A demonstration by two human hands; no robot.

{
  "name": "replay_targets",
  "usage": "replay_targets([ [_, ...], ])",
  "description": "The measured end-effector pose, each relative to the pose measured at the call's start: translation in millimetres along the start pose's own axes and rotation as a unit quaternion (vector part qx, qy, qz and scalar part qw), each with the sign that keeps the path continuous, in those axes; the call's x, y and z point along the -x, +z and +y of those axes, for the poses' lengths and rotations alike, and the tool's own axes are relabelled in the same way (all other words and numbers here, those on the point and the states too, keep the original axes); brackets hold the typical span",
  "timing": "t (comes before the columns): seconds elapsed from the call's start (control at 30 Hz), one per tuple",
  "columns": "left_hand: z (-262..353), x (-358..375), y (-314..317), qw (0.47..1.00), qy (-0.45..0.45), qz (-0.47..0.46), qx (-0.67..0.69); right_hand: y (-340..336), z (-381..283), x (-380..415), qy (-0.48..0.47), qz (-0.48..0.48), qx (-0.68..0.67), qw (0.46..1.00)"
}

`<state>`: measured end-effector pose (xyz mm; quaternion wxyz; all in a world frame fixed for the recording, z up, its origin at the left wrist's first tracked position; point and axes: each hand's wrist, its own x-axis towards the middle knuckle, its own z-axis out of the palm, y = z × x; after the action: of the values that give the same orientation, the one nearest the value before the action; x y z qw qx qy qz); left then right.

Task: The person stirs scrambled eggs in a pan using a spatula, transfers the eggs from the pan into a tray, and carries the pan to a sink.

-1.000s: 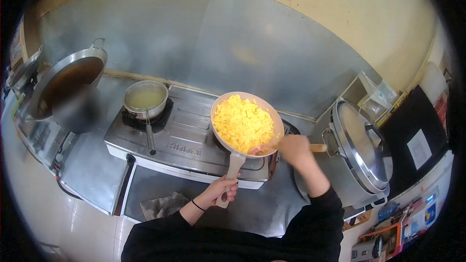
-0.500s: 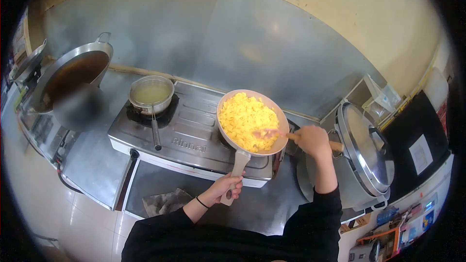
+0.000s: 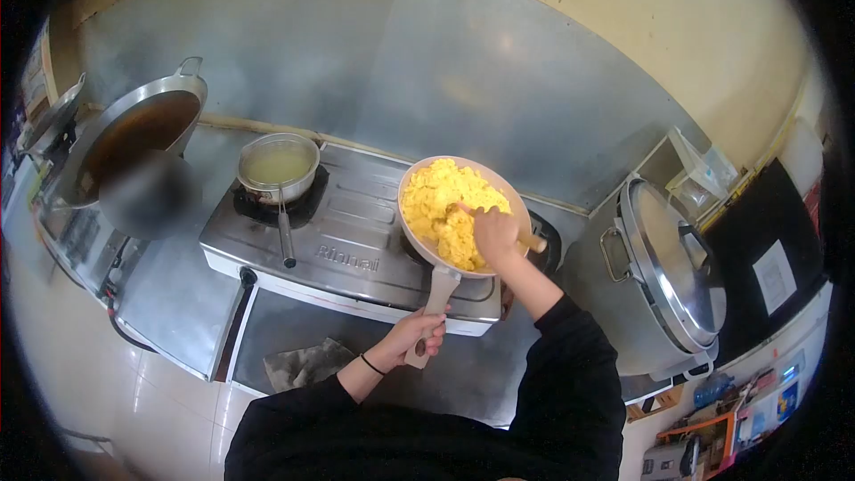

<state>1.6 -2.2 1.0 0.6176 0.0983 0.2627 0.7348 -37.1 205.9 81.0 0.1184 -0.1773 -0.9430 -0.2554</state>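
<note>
My left hand (image 3: 411, 338) is closed around the pale handle of a frying pan (image 3: 508, 189) on the right side of the stove. Scrambled eggs (image 3: 438, 198), yellow and lumpy, fill much of the pan. Above the pan's right part, my right hand (image 3: 499, 237) grips a wooden-handled spatula (image 3: 533, 241); the handle's end sticks out to the right past the pan rim. Its head is mostly hidden by my hand and the eggs.
The silver gas stove (image 3: 356, 214) also carries a pot with a strainer (image 3: 278, 180) holding pale liquid. A large lidded pot (image 3: 597, 303) stands on the right. At far left is a big wok (image 3: 134, 125) of brown liquid. A grey cloth (image 3: 307, 365) lies below the stove.
My right hand has moved left with the spatula, from beyond the pan's right edge to over the eggs. The eggs have shifted into a heap with a gap. My left hand stays on the handle.
</note>
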Motion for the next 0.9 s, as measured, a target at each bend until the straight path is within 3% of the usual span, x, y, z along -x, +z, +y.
replay_targets([
  [0.07,2,3,4,1.000,0.003,0.005,0.000,-19,26,1,-0.050,-0.041,0.008,0.998],
  [0.3,2,0,1,1.000,-0.001,-0.004,-0.002,-93,88,31,0.064,-0.067,-0.050,0.994],
  [0.4,2,1,2,1.000,-0.008,-0.005,-0.003,-69,101,21,0.118,-0.115,-0.037,0.986],
  [0.5,4,2,2,1.000,-0.017,0.007,-0.020,2,110,2,0.101,-0.148,-0.081,0.980],
  [0.6,5,0,0,0.998,-0.025,0.012,-0.052,3,100,-21,0.218,-0.357,-0.261,0.870],
  [0.7,5,-1,-1,0.998,-0.029,0.008,-0.058,78,105,-39,0.029,-0.330,-0.221,0.918],
  [0.8,6,1,1,0.998,-0.026,-0.003,-0.056,84,96,-24,0.098,-0.177,-0.320,0.925],
  [0.9,5,0,0,0.998,-0.025,-0.001,-0.062,50,89,1,0.016,-0.113,-0.301,0.947],
])
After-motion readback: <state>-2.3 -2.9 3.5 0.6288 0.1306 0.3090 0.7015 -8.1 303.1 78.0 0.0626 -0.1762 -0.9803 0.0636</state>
